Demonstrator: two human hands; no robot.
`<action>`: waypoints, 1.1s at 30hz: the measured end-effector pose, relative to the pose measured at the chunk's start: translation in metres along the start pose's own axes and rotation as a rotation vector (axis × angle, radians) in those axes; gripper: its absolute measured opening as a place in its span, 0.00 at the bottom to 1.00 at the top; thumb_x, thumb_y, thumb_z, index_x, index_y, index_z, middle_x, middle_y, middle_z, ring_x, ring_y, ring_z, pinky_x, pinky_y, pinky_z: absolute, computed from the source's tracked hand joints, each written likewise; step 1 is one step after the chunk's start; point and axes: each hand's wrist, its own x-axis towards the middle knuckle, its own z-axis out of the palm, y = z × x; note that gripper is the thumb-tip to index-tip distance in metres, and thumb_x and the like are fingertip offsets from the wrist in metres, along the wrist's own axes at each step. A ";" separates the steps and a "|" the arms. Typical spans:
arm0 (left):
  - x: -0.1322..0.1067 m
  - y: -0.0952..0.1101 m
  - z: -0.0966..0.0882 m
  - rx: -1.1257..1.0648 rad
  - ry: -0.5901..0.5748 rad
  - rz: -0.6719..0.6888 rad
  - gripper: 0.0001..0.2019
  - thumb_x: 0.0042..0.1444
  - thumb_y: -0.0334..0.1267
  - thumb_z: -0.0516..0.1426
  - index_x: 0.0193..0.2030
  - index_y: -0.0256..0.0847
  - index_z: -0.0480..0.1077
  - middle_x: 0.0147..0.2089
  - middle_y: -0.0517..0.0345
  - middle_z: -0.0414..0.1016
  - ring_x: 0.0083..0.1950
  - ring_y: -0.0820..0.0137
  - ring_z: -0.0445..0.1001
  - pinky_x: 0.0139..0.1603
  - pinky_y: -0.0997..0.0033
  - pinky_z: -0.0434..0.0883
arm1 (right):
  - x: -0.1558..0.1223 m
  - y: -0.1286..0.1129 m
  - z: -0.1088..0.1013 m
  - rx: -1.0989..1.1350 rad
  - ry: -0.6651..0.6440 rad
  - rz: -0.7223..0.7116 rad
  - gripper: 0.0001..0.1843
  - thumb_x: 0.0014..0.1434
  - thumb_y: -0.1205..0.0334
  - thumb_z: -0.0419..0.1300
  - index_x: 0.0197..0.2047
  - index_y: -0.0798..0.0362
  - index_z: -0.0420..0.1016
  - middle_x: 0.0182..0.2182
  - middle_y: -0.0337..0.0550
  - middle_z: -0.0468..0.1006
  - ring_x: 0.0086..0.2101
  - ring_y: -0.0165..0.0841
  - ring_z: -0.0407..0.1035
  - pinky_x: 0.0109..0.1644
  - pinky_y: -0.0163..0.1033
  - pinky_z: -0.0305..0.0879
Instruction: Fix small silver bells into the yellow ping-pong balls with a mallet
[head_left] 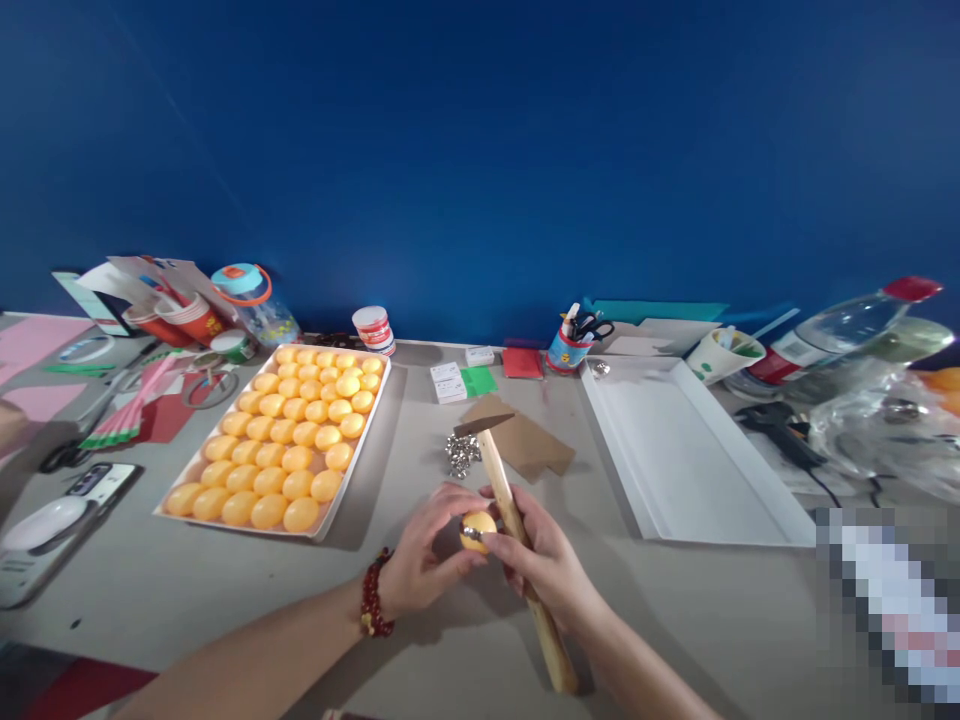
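An orange table tennis ball (472, 522) is pinched in the fingers of my left hand (427, 560), which has a red bead bracelet at its wrist. A shiny silver piece shows across the ball's front; its kind is too small to make out. My right hand (559, 575) is closed around the wooden handle of a hammer (551, 645), its thumb touching the silver piece on the ball. The hammer's head points away from me, over brown sandpaper-like sheets (532, 445). Beside the head lies a pile of small silver pieces (462, 455).
A tray of orange balls (324, 520) stands left, and a white shallow box (675, 470) right. Behind are small white boxes (448, 383), a red-white tub (373, 330) and a pen cup (568, 352). A glue gun (780, 435) and a bottle (832, 340) lie far right.
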 end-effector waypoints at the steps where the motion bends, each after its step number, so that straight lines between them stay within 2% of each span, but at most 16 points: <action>1: 0.001 0.000 0.000 0.006 0.002 0.015 0.19 0.59 0.39 0.60 0.56 0.44 0.67 0.49 0.47 0.73 0.53 0.57 0.69 0.55 0.55 0.68 | 0.000 0.000 0.000 0.008 0.001 0.000 0.31 0.52 0.46 0.67 0.54 0.51 0.66 0.28 0.32 0.70 0.16 0.19 0.57 0.17 0.26 0.56; 7: 0.000 -0.001 0.002 0.003 0.072 -0.029 0.16 0.57 0.41 0.62 0.51 0.43 0.69 0.46 0.48 0.73 0.50 0.58 0.71 0.53 0.56 0.69 | 0.003 0.007 0.001 0.052 -0.046 0.005 0.32 0.52 0.44 0.67 0.53 0.52 0.66 0.26 0.31 0.69 0.15 0.19 0.55 0.15 0.26 0.56; 14: 0.002 -0.001 0.002 0.038 0.059 0.008 0.16 0.56 0.39 0.63 0.51 0.44 0.70 0.46 0.49 0.74 0.50 0.59 0.71 0.53 0.56 0.69 | 0.005 0.010 0.000 0.043 -0.044 -0.012 0.30 0.52 0.46 0.68 0.53 0.51 0.65 0.23 0.29 0.67 0.14 0.19 0.54 0.15 0.26 0.55; 20: 0.003 -0.001 0.003 0.045 0.053 0.020 0.16 0.57 0.37 0.62 0.52 0.43 0.70 0.47 0.49 0.75 0.52 0.58 0.71 0.54 0.55 0.68 | 0.003 0.009 0.001 0.040 -0.019 -0.048 0.30 0.52 0.48 0.68 0.54 0.51 0.65 0.25 0.30 0.68 0.15 0.19 0.55 0.16 0.26 0.56; 26: 0.000 -0.002 0.002 0.002 0.096 -0.023 0.15 0.59 0.40 0.61 0.52 0.44 0.70 0.48 0.49 0.75 0.52 0.58 0.72 0.55 0.55 0.69 | 0.002 0.008 0.001 0.019 -0.052 -0.050 0.36 0.50 0.48 0.70 0.57 0.50 0.64 0.30 0.33 0.71 0.17 0.20 0.57 0.17 0.27 0.58; 29: 0.000 -0.003 0.001 -0.007 0.109 -0.039 0.15 0.58 0.42 0.61 0.52 0.43 0.70 0.48 0.48 0.75 0.52 0.57 0.72 0.56 0.54 0.68 | 0.002 0.008 0.003 0.043 -0.056 -0.044 0.34 0.51 0.46 0.69 0.56 0.51 0.65 0.28 0.33 0.70 0.16 0.19 0.56 0.16 0.26 0.57; 33: 0.001 -0.003 0.002 0.016 0.083 0.006 0.17 0.57 0.39 0.62 0.53 0.43 0.69 0.48 0.48 0.75 0.52 0.58 0.71 0.56 0.54 0.68 | 0.002 0.009 0.003 0.073 -0.020 -0.023 0.32 0.54 0.46 0.67 0.56 0.51 0.64 0.26 0.31 0.69 0.14 0.18 0.55 0.16 0.25 0.56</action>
